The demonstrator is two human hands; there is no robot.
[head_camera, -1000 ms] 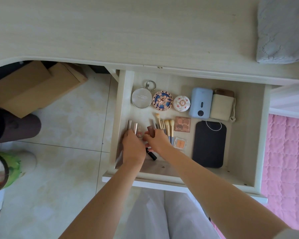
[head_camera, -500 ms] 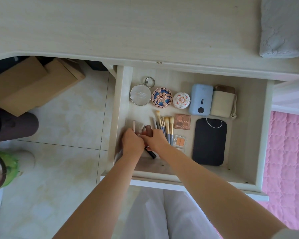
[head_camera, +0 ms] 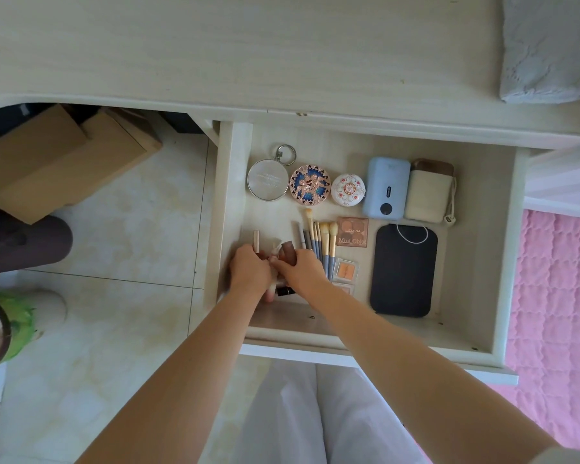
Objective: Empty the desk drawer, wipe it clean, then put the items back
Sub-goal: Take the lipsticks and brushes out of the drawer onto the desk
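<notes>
Both hands in the open drawer (head_camera: 503,249), centre-left of frame. Left hand (head_camera: 248,272) fingers curled round a bunch of lipstick tubes (head_camera: 256,241). Right hand (head_camera: 302,269) curled on a brown tube (head_camera: 288,252). Brushes (head_camera: 323,241) just right of it.
</notes>
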